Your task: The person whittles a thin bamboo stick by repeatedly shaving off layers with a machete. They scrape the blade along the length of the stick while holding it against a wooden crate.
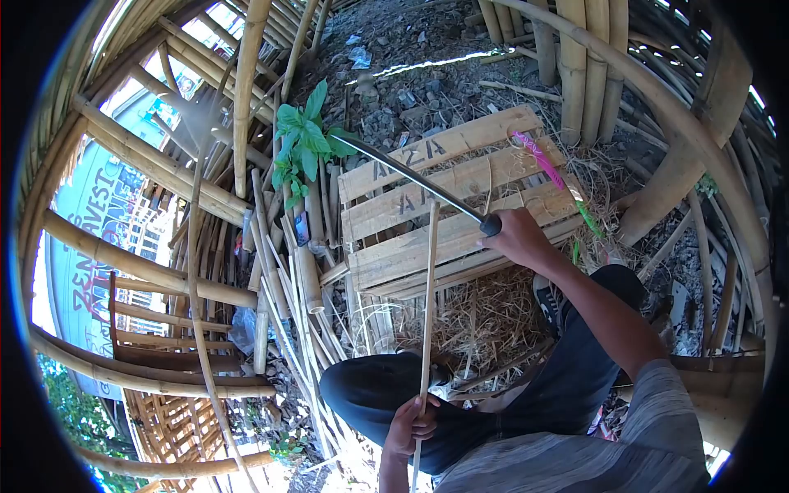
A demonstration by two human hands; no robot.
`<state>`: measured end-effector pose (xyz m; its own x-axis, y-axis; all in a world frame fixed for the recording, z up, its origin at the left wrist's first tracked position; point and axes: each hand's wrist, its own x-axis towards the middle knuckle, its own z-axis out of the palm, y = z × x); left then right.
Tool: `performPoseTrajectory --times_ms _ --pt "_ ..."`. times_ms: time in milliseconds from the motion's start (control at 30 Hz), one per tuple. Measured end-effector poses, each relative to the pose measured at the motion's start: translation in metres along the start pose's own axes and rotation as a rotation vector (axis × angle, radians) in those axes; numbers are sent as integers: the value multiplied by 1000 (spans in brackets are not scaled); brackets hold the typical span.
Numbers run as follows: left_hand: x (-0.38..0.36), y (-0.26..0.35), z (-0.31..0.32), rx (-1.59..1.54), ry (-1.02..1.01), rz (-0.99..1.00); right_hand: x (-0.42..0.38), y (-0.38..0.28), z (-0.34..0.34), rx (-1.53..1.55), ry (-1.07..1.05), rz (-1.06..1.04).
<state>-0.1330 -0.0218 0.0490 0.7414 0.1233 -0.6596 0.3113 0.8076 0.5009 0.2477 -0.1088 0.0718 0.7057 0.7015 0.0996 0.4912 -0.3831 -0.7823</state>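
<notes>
My right hand (519,238) is closed around the black handle of a machete (411,175), whose long blade points up and to the left across a slatted wooden crate (460,201). Lower down, my left hand (413,426) grips a thin bamboo strip (429,304) near its lower part. The strip stands nearly upright in the view, its top end just below the blade and in front of the crate's slats. Dark letters mark the upper slats of the crate.
Pale bamboo strips (308,353) lie in a pile left of my knee. A leafy plant (304,144) grows behind them. Dry shavings (493,320) cover the ground below the crate. Pink and green ribbon (542,163) hangs at its right. Bamboo poles (156,267) frame the left side.
</notes>
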Motion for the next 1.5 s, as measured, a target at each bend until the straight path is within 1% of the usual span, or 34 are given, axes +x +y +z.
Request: performPoseTrajectory --times_ms 67,167,233,367,433,500,600,767,833,967,1067,1167,1233,1300,1367,1400,1433,1467,1500 --pt "-1 6 -1 -4 -40 -52 0 1 2 5 0 -25" --pt "0 9 -1 42 -58 -48 -3 -3 9 83 -42 -38" --pt "3 8 0 45 -57 -40 -9 -10 14 372 -226 83" --pt "8 4 5 18 -75 -26 -15 -16 28 453 -249 73" --pt "10 0 7 22 -81 -40 -16 -18 31 436 -238 68" --pt "12 -3 9 26 -86 -53 -16 -18 34 511 -284 134" --pt "16 -6 12 45 -63 -82 -14 -16 37 572 -246 167" --pt "18 -6 19 66 -56 -72 -10 -7 40 546 -244 176" --pt "18 -6 20 47 -54 -72 -9 -10 35 450 -237 199" --pt "21 -4 23 55 -44 -45 -9 -15 27 467 -258 229" --pt "23 -1 28 119 5 -36 -10 -13 26 437 -305 234" --pt "23 2 29 162 6 -50 -11 -11 25 360 -303 238" --pt "21 -1 26 158 0 -47 -11 -9 25 323 -357 218" --pt "18 -4 23 157 -8 -42 -10 -7 25 378 -390 218" --pt "13 -7 21 95 -38 -15 -11 -8 27 437 -427 217" --pt "12 -6 19 94 -34 -8 -12 -11 27 565 -354 212" --pt "11 -5 15 -27 -98 -3 -12 -14 26 690 -283 204" --pt "10 -3 11 -148 -162 3 -12 -14 19 569 -252 148" --pt "9 -1 7 -150 -157 14 -14 -19 14 571 -260 138"
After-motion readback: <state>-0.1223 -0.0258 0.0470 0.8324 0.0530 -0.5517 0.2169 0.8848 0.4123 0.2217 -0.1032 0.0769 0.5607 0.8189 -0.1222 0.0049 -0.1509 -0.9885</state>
